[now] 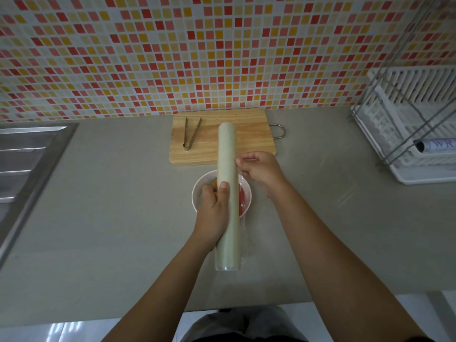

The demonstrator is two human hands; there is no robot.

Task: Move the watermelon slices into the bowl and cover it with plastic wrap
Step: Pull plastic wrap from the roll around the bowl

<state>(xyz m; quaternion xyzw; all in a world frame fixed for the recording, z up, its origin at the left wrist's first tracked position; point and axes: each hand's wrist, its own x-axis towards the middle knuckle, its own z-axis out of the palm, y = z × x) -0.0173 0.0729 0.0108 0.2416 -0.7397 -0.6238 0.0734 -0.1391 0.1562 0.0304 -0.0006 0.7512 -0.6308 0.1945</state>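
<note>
My left hand [214,214] grips the plastic wrap roll [227,156] directly over the bowl [197,192] of watermelon slices [244,199], my right hand [259,172] pinches the loose film [243,233] beside it, so I should pull slowly sideways, keeping it flat.

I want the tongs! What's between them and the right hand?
In the head view, the plastic wrap roll, gripped by the left hand, crosses between the tongs and the right hand, over the wooden cutting board.
</note>
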